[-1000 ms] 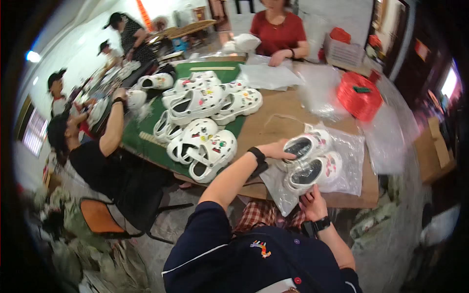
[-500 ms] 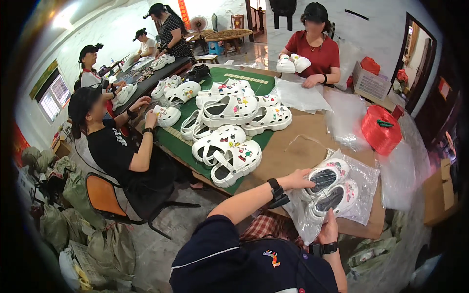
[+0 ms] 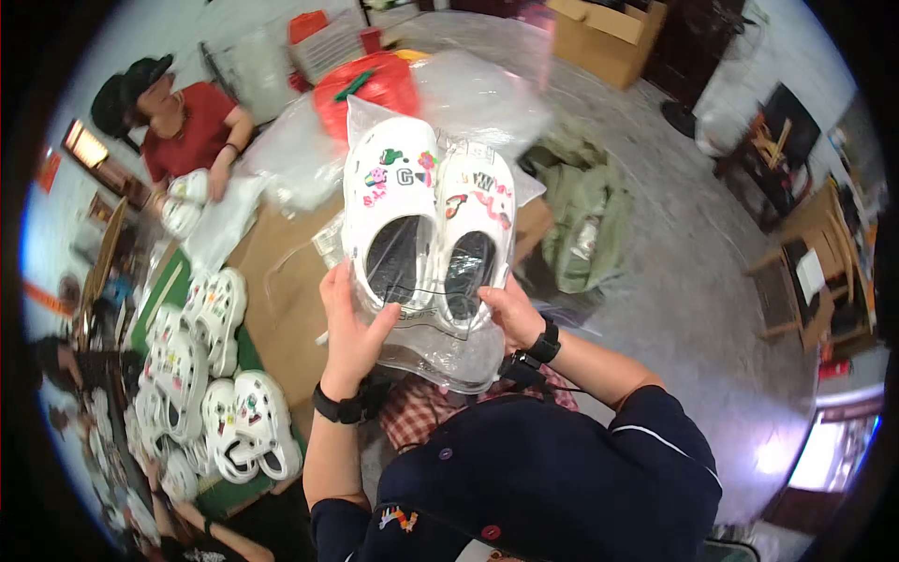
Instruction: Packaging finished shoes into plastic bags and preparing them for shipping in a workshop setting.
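Two clogs, now lifted closer, sit side by side inside the bag, left hand and right hand grasping the heel ends.

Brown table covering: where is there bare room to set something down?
Bare brown covering shows between the piled white clogs and the left hand. Crowded: the green mat beneath those clogs, and around the red twine roll, where clear plastic bags lie.

Your brown tbl top has a green mat at L w/ white clogs piled on; clear plastic bags & red twine roll far side.
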The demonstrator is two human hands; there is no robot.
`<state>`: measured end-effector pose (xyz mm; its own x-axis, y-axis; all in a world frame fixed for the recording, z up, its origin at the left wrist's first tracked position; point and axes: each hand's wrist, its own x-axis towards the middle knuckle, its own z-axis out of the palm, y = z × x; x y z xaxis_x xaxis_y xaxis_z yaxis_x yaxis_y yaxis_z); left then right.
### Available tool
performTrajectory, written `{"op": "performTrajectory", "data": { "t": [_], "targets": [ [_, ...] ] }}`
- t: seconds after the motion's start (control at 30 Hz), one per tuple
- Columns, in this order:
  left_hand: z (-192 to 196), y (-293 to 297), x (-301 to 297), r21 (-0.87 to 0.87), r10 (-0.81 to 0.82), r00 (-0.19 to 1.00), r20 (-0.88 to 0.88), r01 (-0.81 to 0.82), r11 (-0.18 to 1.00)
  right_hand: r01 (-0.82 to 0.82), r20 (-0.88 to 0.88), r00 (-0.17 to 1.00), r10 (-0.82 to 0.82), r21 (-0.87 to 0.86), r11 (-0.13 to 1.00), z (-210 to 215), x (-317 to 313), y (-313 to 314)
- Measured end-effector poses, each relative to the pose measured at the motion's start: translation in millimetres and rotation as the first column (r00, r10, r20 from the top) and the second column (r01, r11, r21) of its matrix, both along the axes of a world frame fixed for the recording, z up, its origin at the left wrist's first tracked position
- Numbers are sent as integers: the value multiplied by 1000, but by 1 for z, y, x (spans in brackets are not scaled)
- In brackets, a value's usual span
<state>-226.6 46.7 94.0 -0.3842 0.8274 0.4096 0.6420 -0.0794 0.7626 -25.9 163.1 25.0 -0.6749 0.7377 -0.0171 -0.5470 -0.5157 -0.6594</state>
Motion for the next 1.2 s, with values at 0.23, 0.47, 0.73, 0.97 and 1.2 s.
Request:
{"op": "performTrajectory", "data": {
  "t": [0.23,0.47,0.73,0.97,1.2],
  "targets": [
    [21,107,87,-85,-469,878,-101,462,883,217,108,971,-214,-23,976,-40,148,79],
    [-35,223,180,6,-434,771,466,488,873,601,154,799,-581,-213,770,-70,288,104],
    [-130,345,249,-418,-334,902,-273,202,886,635,266,772,-577,-306,709,-141,401,99],
    [-150,414,207,-272,-120,944,308,208,940,561,373,814,-445,-307,769,-154,355,137],
    [-91,389,193,-415,-251,783,569,537,735,181,218,971,-102,-385,905,-174,246,271]
  ]
}}
